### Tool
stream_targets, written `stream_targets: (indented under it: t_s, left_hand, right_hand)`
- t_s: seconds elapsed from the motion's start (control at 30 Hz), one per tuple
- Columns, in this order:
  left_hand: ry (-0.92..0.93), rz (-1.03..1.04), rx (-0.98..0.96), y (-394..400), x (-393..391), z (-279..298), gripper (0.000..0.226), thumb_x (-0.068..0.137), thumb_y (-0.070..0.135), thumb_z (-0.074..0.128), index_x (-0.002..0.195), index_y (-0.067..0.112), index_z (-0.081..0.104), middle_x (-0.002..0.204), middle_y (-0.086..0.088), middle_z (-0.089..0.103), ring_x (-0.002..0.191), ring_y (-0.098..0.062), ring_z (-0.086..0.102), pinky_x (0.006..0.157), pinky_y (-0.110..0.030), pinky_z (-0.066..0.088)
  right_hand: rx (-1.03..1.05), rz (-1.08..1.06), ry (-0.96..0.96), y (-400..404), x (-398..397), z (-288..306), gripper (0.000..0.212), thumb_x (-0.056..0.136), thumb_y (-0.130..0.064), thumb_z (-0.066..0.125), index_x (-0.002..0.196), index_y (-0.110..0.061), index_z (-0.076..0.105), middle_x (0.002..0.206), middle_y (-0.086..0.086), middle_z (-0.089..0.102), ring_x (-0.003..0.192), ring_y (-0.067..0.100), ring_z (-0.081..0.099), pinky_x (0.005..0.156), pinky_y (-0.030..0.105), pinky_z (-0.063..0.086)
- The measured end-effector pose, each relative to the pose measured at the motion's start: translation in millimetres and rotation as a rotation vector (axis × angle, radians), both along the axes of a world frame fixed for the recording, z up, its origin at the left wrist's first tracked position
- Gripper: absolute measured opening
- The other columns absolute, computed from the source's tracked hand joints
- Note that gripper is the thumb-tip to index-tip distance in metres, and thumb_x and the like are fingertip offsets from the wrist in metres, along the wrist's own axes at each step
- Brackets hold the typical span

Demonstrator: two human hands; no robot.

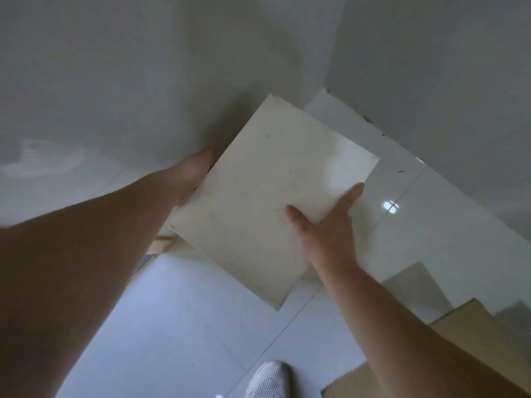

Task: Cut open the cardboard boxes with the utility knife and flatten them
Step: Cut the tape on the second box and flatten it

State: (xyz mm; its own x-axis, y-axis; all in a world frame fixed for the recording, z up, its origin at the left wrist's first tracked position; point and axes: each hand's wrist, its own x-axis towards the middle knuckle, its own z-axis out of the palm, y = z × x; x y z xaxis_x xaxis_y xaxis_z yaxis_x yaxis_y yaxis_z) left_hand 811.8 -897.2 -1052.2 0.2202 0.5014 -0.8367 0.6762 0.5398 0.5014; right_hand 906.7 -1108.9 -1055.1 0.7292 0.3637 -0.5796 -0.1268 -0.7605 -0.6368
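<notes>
Flat cardboard sheet [267,196] was held up off the tiled floor [178,326], close to the grey wall [143,67]. Its long axis ran diagonally, from the far corner near the wall corner down to a near corner pointing at the shoe [268,380]. It looked pale cream, flat, slightly stained and scuffed, with a glare patch near its right corner. Left hand [195,175] held the sheet's left edge; its fingers were hidden behind the sheet, so the grip couldn't be told. Right hand [327,222] gripped the right edge, thumb flat across the top face, fingers under it. Brown cardboard pieces [465,323] lay on the floor at the right, by the wall.
</notes>
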Motion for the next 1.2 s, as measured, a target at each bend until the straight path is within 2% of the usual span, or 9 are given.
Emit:
stream_targets:
  t_s: [0.17, 0.23, 0.33, 0.5, 0.67, 0.77, 0.9, 1.0, 1.2]
  left_hand:
    - [0.218, -0.046, 0.418, -25, -62, -6, 0.057, 0.094, 0.056, 0.039, 0.114, 0.008, 0.061, 0.113, -0.013, 0.062, 0.102, -0.031, 0.06, 0.089, -0.036, 0.045]
    - [0.189, 0.167, 0.579, -53, -96, -22, 0.052, 0.09, 0.051, 0.041, 0.11, 0.006, 0.058, 0.113, -0.018, 0.062, 0.101, -0.034, 0.058, 0.091, -0.042, 0.044]
    - [0.08, 0.34, 0.46, -116, -138, -55, 0.045, 0.083, 0.034, 0.045, 0.121, 0.011, 0.051, 0.129, -0.02, 0.054, 0.108, -0.029, 0.051, 0.1, -0.043, 0.038]
    - [0.004, -0.031, 0.312, -197, -139, -132, 0.094, 0.083, 0.0, 0.059, 0.152, 0.007, -0.005, 0.159, -0.01, 0.01, 0.141, -0.025, 0.026, 0.096, -0.019, 0.03]
    - [-0.411, 0.064, 0.472, -204, -97, -178, 0.092, 0.053, 0.013, 0.076, 0.128, 0.037, 0.028, 0.126, 0.001, 0.056, 0.104, 0.003, 0.059, 0.076, -0.014, 0.049]
    - [-0.476, 0.102, 0.525, -206, -72, -194, 0.099, 0.054, 0.013, 0.079, 0.131, 0.045, 0.026, 0.122, 0.015, 0.058, 0.113, -0.002, 0.057, 0.086, -0.025, 0.051]
    - [-0.472, 0.094, 0.506, -193, -23, -200, 0.115, 0.039, 0.037, 0.093, 0.13, 0.023, 0.024, 0.126, 0.0, 0.054, 0.115, -0.019, 0.057, 0.082, -0.038, 0.057]
    - [-0.454, 0.013, 0.493, -177, 14, -202, 0.133, 0.045, 0.026, 0.094, 0.142, 0.006, 0.006, 0.139, -0.003, 0.04, 0.121, -0.019, 0.047, 0.073, -0.011, 0.052]
    - [-0.479, -0.046, 0.488, -153, 72, -202, 0.161, 0.045, 0.047, 0.09, 0.141, 0.015, -0.035, 0.158, -0.001, -0.007, 0.143, -0.014, 0.015, 0.109, -0.023, 0.03]
  right_hand:
    - [-0.018, 0.034, -0.062, 4, -2, -1, 0.126, 0.075, -0.059, 0.069, 0.145, -0.021, -0.029, 0.139, 0.022, 0.042, 0.118, 0.035, 0.053, 0.099, 0.04, 0.045]
    - [-0.068, 0.082, -0.062, 4, -1, 1, 0.124, 0.077, -0.061, 0.065, 0.145, -0.019, -0.029, 0.148, 0.026, 0.028, 0.124, 0.041, 0.048, 0.101, 0.044, 0.042]
    - [-0.259, 0.339, -0.254, -1, -1, 3, 0.111, 0.082, -0.071, 0.047, 0.149, -0.015, -0.022, 0.156, 0.023, -0.016, 0.142, 0.044, 0.017, 0.109, 0.051, 0.029]
    - [-0.307, 0.949, -0.577, -38, -14, 6, 0.104, 0.074, -0.084, 0.018, 0.15, -0.022, -0.017, 0.151, 0.014, -0.035, 0.141, 0.039, -0.026, 0.115, 0.057, 0.008]
    - [-0.266, 1.324, -0.574, -61, -27, 6, 0.13, 0.057, -0.091, 0.046, 0.142, -0.031, -0.032, 0.144, 0.006, -0.048, 0.13, 0.033, -0.046, 0.114, 0.059, -0.006]
    - [-0.279, 1.319, -0.72, -59, -9, -5, 0.127, 0.064, -0.084, 0.052, 0.141, -0.032, -0.034, 0.145, 0.007, -0.046, 0.132, 0.036, -0.043, 0.114, 0.059, -0.004]
    - [-0.292, 1.226, -0.737, -49, 38, -1, 0.113, 0.071, -0.079, 0.051, 0.146, -0.038, -0.023, 0.152, 0.002, -0.036, 0.139, 0.031, -0.033, 0.117, 0.055, -0.003]
    - [-0.333, 1.188, -0.702, -36, 67, 6, 0.112, 0.071, -0.08, 0.05, 0.146, -0.04, -0.023, 0.153, 0.001, -0.035, 0.14, 0.029, -0.032, 0.118, 0.053, -0.003]
    - [-0.349, 1.072, -0.703, -8, 107, 5, 0.109, 0.074, -0.073, 0.055, 0.147, -0.039, -0.018, 0.156, -0.001, -0.029, 0.143, 0.028, -0.027, 0.12, 0.044, 0.001]
